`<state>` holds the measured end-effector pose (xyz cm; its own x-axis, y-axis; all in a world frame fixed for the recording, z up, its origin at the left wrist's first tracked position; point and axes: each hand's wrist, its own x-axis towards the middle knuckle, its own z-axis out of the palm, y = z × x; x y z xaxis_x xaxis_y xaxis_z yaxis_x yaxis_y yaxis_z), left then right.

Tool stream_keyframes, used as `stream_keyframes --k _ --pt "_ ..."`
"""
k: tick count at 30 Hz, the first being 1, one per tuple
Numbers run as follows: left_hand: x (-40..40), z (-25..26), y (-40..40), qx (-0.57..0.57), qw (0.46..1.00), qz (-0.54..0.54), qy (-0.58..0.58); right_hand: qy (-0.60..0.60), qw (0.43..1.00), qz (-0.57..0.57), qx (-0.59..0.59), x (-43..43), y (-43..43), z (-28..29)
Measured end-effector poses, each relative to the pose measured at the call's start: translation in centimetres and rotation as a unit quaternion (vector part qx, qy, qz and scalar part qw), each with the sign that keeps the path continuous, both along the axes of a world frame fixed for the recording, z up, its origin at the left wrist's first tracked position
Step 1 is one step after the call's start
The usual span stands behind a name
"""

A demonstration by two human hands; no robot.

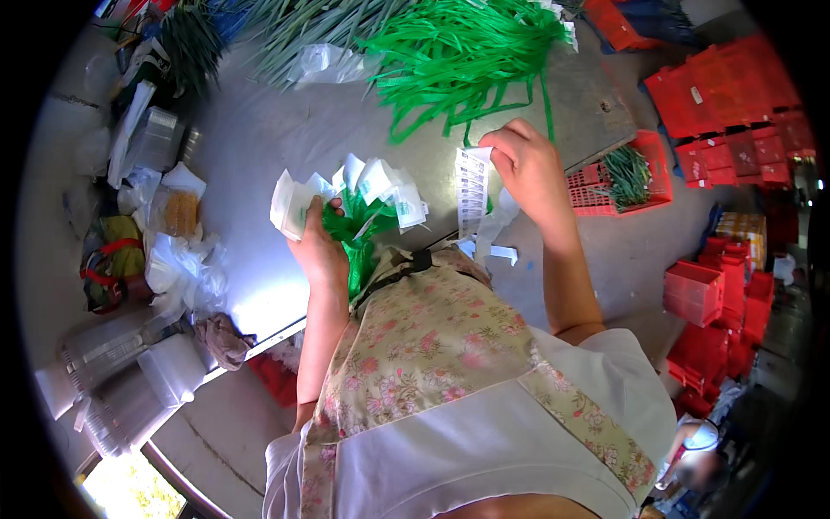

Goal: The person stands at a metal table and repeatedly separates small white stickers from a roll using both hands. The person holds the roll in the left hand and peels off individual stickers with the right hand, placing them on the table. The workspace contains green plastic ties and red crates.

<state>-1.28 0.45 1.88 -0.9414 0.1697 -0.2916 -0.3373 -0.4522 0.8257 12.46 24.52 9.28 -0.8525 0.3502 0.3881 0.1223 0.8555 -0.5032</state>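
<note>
My left hand point(321, 250) grips a bunch of green mesh net bags point(363, 227), whose white paper tags point(373, 181) fan out above the fingers. Between the thumb and fingers of my right hand point(522, 168) is the top of a strip of printed labels point(472, 188). The strip hangs down over the front of the table, and pale backing paper point(496, 220) trails beside it. Beyond my right hand, a large heap of green net bags point(467, 58) lies on the metal table point(272, 136), with some white tags at its far right side.
Leafy green stalks point(311, 32) and a clear plastic bag point(331, 65) lie at the back. Clear plastic trays point(155, 139) and crumpled bags point(185, 272) line the left. A red crate point(661, 175) holding greens point(628, 178) stands right; red crates point(720, 84) are stacked beyond. A person point(697, 447) is at lower right.
</note>
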Motion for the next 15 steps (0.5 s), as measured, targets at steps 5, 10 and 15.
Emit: stream_keyframes --k 5,10,15 --pt "-0.2 -1.1 0.8 -0.004 0.999 -0.035 -0.042 0.152 0.875 0.113 -0.445 1.2 -0.7 1.2" --pt "0.5 0.0 2.1 -0.009 0.993 -0.092 -0.071 0.125 0.550 0.445 -0.696 0.2 -4.4 3.8" --pt "1.4 -0.7 1.5 -0.065 0.987 -0.142 -0.050 -0.015 0.857 0.170 -0.486 -5.0 -10.7 -0.8"
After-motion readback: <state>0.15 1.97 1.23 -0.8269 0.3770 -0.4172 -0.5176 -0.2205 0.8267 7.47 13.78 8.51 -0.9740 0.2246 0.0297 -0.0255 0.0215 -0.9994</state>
